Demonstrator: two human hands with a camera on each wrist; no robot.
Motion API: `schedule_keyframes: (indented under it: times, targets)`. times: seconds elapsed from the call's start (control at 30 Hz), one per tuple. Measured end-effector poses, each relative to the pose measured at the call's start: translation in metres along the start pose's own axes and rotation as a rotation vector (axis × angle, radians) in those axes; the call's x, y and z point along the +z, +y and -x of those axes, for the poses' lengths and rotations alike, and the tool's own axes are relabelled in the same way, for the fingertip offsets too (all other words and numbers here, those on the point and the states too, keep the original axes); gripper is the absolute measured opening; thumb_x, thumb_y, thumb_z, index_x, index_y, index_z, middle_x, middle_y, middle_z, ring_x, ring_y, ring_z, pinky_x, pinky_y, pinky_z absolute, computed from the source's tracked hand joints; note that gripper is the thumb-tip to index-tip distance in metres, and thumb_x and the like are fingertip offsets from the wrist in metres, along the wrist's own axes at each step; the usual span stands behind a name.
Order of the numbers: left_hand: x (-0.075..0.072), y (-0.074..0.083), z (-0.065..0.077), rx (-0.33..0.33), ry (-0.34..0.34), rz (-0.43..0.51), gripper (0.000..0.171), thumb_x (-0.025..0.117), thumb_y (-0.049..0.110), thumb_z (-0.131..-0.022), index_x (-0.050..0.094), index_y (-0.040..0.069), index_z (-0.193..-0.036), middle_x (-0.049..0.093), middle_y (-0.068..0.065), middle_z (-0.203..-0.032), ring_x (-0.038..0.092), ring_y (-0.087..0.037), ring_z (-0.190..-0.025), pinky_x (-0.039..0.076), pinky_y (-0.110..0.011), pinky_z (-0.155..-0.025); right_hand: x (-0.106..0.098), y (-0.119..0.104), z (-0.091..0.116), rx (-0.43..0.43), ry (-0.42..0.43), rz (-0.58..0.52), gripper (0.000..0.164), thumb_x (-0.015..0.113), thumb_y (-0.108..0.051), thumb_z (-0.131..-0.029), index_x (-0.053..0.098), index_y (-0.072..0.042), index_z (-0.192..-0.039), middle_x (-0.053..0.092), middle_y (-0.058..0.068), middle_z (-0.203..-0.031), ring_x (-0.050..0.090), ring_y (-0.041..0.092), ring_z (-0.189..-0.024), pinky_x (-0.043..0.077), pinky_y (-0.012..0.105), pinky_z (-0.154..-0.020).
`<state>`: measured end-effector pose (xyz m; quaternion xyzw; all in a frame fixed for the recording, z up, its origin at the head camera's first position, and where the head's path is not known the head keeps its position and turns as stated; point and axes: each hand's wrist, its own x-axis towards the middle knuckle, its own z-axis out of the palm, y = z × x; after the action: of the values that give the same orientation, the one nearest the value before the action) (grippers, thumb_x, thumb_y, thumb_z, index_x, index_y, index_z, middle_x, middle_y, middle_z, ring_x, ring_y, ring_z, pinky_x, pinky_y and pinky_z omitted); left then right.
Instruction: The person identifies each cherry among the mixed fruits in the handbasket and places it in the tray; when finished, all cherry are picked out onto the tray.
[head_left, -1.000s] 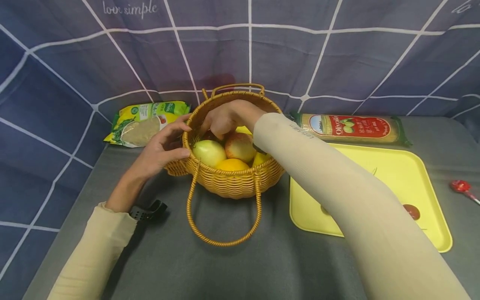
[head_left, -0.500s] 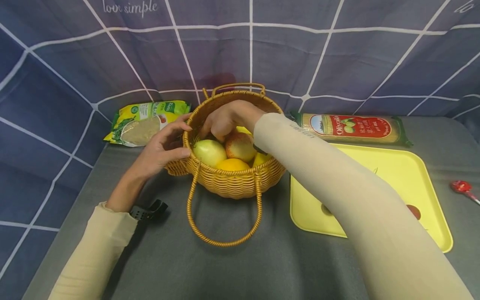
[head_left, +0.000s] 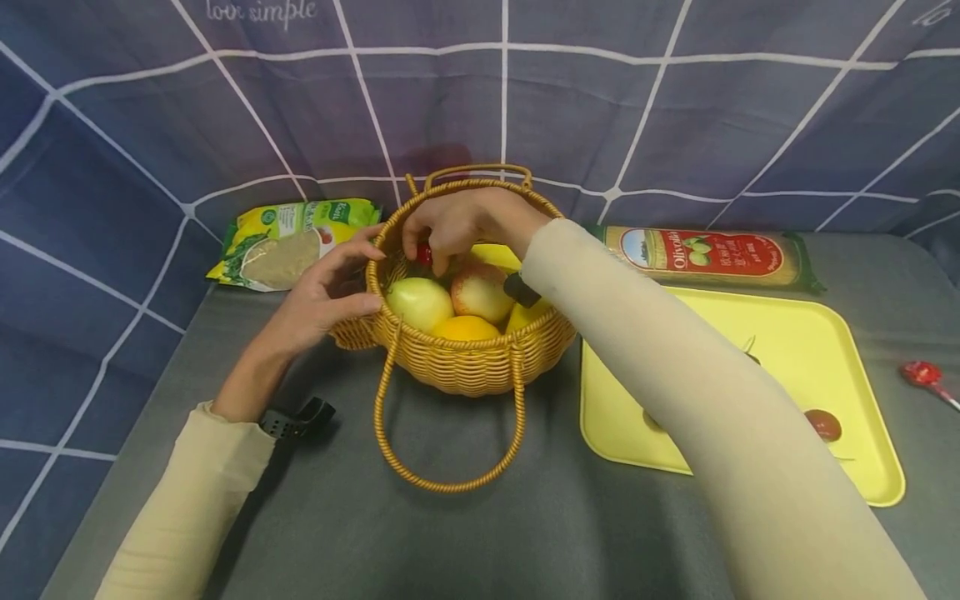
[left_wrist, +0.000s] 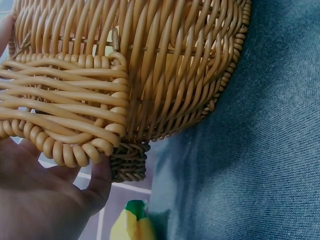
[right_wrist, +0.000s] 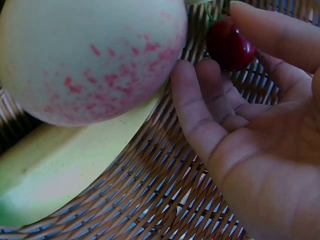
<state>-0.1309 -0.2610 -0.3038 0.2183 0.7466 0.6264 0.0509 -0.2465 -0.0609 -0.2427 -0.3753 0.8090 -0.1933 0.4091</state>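
Observation:
A wicker basket [head_left: 457, 367] of fruit stands at the centre of the head view. My left hand [head_left: 315, 300] holds its left rim, thumb and fingers spread around the small wicker piece [left_wrist: 65, 105] that juts out there. Inside the basket my right hand [head_left: 457, 221] pinches a dark red cherry [right_wrist: 230, 45] with a green stem. Close to those fingers, in the right wrist view, are a pale fruit with red flecks [right_wrist: 110, 60] and a banana [right_wrist: 75, 165]. A green fruit [head_left: 418, 304], a reddish peach-like fruit [head_left: 480, 293] and an orange [head_left: 465, 328] fill the basket's front.
A yellow tray [head_left: 817, 325] lies at right, partly under my right sleeve, with small dark round fruit [head_left: 823, 425] on it. Along the wall are a green-yellow food bag [head_left: 300, 246] and a spaghetti pack [head_left: 697, 254]. A red lollipop [head_left: 921, 373] lies far right. The basket handle [head_left: 450, 487] hangs forward.
My right hand has risen slightly inside the basket, and the red cherry now shows between its fingers. The left hand keeps its place on the rim.

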Motion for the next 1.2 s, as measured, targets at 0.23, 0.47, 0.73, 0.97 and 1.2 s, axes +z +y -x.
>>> schedule_keyframes:
  times: [0.23, 0.47, 0.73, 0.97, 1.2]
  targets:
    - [0.002, -0.001, -0.001, 0.001, -0.005, 0.013, 0.039, 0.060, -0.005, -0.082, 0.051, 0.009, -0.117, 0.024, -0.004, -0.147, 0.027, -0.028, -0.130, 0.025, -0.046, -0.100, -0.003, 0.004, 0.008, 0.001, -0.029, -0.091, 0.032, 0.054, 0.008, -0.082, 0.046, -0.001, -0.112, 0.042, 0.008, -0.098, 0.035, 0.012, -0.055, 0.033, 0.023, -0.052]
    - [0.002, 0.002, -0.001, -0.005, 0.000, 0.017, 0.039, 0.060, -0.005, -0.082, 0.050, 0.009, -0.117, 0.024, -0.003, -0.147, 0.026, -0.028, -0.131, 0.025, -0.047, -0.100, -0.002, -0.002, 0.015, -0.033, -0.065, -0.094, 0.028, 0.052, 0.004, -0.086, 0.042, -0.003, -0.112, 0.040, 0.007, -0.101, 0.036, 0.015, -0.053, 0.037, 0.025, -0.055]
    - [0.001, 0.001, 0.001, -0.006, -0.001, 0.013, 0.039, 0.060, -0.005, -0.082, 0.051, 0.012, -0.116, 0.024, -0.003, -0.147, 0.027, -0.029, -0.130, 0.026, -0.047, -0.100, -0.010, -0.014, 0.034, -0.014, -0.080, 0.011, 0.021, 0.050, -0.005, -0.092, 0.041, -0.006, -0.111, 0.038, 0.007, -0.105, 0.037, 0.014, -0.051, 0.042, 0.025, -0.054]
    - [0.000, 0.000, 0.000, 0.012, -0.004, 0.016, 0.039, 0.060, -0.005, -0.082, 0.051, 0.009, -0.117, 0.024, -0.004, -0.147, 0.026, -0.027, -0.131, 0.024, -0.046, -0.101, -0.008, -0.017, 0.071, -0.168, 0.034, 0.148, 0.014, 0.050, -0.005, -0.091, 0.045, -0.008, -0.103, 0.043, 0.007, -0.101, 0.045, 0.018, -0.059, 0.044, 0.031, -0.061]
    - [0.001, 0.001, 0.000, 0.020, 0.006, 0.032, 0.039, 0.062, -0.004, -0.081, 0.052, 0.010, -0.116, 0.024, -0.005, -0.147, 0.026, -0.028, -0.131, 0.027, -0.042, -0.099, 0.010, -0.004, 0.118, -0.363, 0.228, 0.133, 0.011, 0.054, -0.006, -0.090, 0.052, -0.010, -0.100, 0.051, 0.005, -0.090, 0.047, 0.019, -0.071, 0.040, 0.033, -0.063]
